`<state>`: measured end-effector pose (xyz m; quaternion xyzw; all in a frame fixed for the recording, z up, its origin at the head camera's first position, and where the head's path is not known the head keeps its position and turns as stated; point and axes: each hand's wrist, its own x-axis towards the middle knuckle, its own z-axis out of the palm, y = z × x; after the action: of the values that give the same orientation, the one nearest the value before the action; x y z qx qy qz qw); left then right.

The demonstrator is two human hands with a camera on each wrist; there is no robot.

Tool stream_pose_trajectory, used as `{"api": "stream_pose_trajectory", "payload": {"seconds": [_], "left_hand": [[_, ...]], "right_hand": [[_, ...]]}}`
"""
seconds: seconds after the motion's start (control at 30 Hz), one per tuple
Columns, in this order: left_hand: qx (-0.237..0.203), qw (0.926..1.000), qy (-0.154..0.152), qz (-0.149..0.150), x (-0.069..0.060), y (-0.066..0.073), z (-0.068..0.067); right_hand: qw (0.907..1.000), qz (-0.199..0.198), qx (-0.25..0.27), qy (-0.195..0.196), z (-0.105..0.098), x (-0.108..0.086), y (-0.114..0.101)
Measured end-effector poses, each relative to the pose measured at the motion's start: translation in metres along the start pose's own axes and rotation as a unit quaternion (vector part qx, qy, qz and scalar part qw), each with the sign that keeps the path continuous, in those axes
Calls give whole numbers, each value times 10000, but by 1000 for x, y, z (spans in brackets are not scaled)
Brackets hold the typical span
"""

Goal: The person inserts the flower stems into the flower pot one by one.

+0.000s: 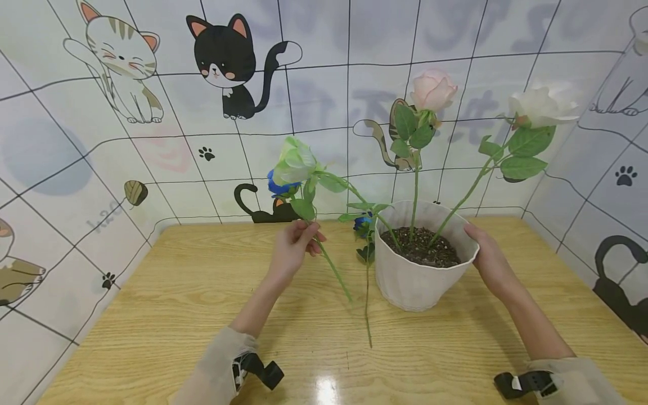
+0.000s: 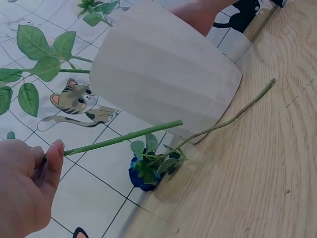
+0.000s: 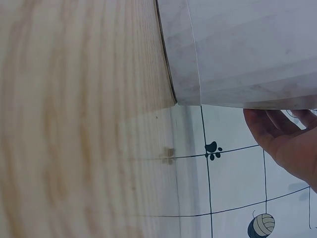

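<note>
My left hand [image 1: 298, 247] pinches the green stem of an artificial blue rose [image 1: 279, 184]. The stem's cut end slants down to the right, above the table, and shows in the left wrist view beside the pot. My right hand [image 1: 488, 261] holds the white flower pot [image 1: 412, 287] by its right side, near the rim; some of its fingers are hidden behind the pot. Dark soil [image 1: 427, 247] fills the lower part. From it rise a pink rose [image 1: 433, 90], a white rose [image 1: 543, 107] and a pale green rose [image 1: 295, 162], which leans left over the held blue one.
Another blue rose [image 2: 144, 171] lies on the wooden table [image 1: 202, 292], left of the pot, its thin stem [image 1: 368, 304] pointing toward the front. A cloth with printed cats [image 1: 223, 56] hangs behind the table and along both sides.
</note>
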<state>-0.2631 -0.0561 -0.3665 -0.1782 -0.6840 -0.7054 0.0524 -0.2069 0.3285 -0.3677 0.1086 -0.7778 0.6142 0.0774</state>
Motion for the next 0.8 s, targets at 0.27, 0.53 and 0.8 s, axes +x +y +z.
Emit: {"api": "stream_pose_trajectory", "payload": {"seconds": [0.27, 0.53, 0.8], "left_hand": [[139, 9962, 743, 435, -5, 12, -10], [131, 9825, 1287, 1337, -11, 18, -18], [293, 9627, 1534, 2209, -17, 28, -25]], "right_hand": [[9998, -64, 192, -9, 0, 1, 1], [9999, -43, 110, -19, 1, 0, 0], [9998, -30, 215, 11, 1, 1, -1]]}}
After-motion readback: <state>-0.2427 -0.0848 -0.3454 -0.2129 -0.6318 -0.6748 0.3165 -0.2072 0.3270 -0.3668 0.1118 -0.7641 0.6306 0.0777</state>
